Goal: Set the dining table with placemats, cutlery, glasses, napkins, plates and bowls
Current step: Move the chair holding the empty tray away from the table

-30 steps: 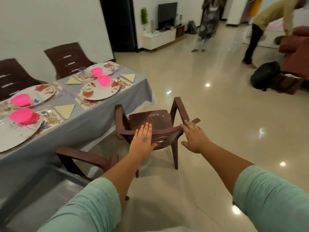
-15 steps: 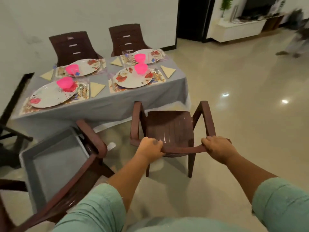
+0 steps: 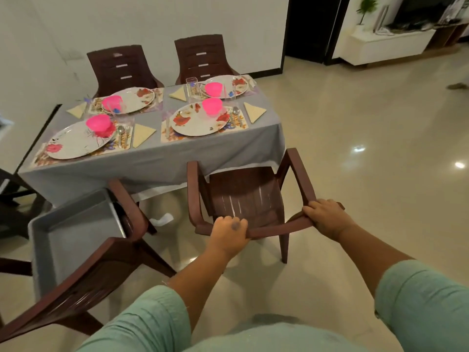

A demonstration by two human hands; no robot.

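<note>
A brown plastic armchair (image 3: 247,196) stands in front of me, facing the dining table (image 3: 152,163). My left hand (image 3: 228,235) grips the top of its backrest on the left, and my right hand (image 3: 326,218) grips it on the right. The grey-clothed table carries several place settings: floral plates (image 3: 200,121), pink bowls (image 3: 212,105), patterned placemats (image 3: 177,137), folded yellow napkins (image 3: 254,111), cutlery (image 3: 235,114) and a clear glass (image 3: 191,88).
A second brown chair (image 3: 106,252) stands at lower left with a grey tray (image 3: 68,240) on its seat. Two more brown chairs (image 3: 119,67) stand against the wall behind the table. Glossy tiled floor spreads to the right, with a white cabinet (image 3: 385,45) far off.
My open hands came down and closed on the chair's backrest. The chair now stands squarer to the table and closer to it, and my view has swung left.
</note>
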